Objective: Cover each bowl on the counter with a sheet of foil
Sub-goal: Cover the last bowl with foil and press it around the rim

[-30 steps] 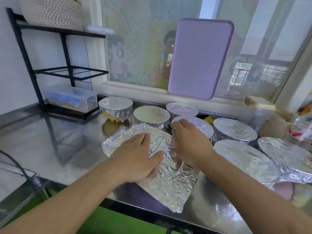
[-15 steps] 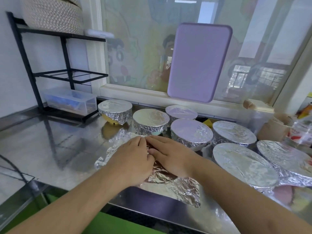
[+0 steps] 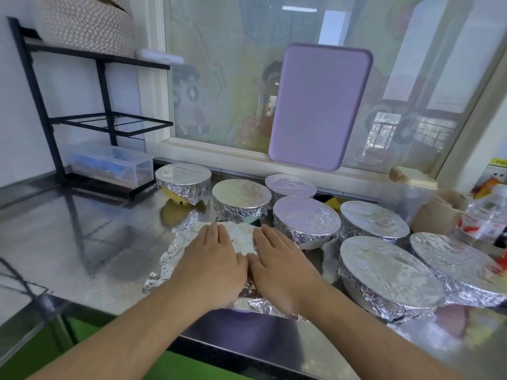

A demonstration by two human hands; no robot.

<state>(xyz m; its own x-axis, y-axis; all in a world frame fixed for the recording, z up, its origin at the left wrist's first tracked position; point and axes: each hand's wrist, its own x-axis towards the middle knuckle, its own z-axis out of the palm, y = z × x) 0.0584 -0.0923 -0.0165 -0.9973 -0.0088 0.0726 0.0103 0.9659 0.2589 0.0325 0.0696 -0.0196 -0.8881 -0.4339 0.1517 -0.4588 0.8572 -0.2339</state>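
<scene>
A crinkled sheet of foil (image 3: 178,242) lies over something near the counter's front edge; what is beneath it is hidden. My left hand (image 3: 212,263) and my right hand (image 3: 279,266) press flat on top of the foil, side by side with thumbs nearly touching and fingers straight. Behind and to the right stand several foil-covered bowls: a yellow one (image 3: 183,182), a teal one (image 3: 241,200), a white one (image 3: 306,220), and a large one (image 3: 384,275).
The steel counter (image 3: 82,242) stretches left. A black rack (image 3: 90,124) holds a clear plastic box (image 3: 109,164) and a woven basket (image 3: 82,23). A purple cutting board (image 3: 319,105) leans on the window. Bottles and a cardboard piece (image 3: 436,212) crowd the right.
Both hands came together on the foil and flattened side by side; the right hand moved back from the far bowl. The foil sheet is now pushed down and more crumpled at its edges.
</scene>
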